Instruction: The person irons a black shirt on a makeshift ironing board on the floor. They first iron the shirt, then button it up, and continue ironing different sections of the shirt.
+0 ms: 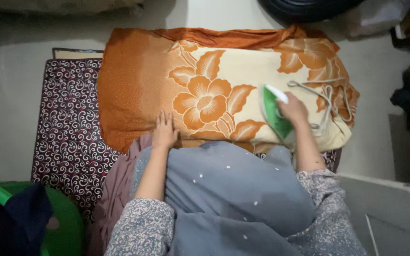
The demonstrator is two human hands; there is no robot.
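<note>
A person seen from above, wearing a grey garment with a fine, pale speckled print; its sleeves end at mid-forearm, at 7 and 5 o'clock. A plain blue-grey cloth with scattered small white dots drapes over the front at 6 o'clock. Both hands are bare, without rings or bracelets.

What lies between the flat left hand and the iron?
In the head view, only the orange floral cloth lies between the left hand and the green-and-white iron.
</note>
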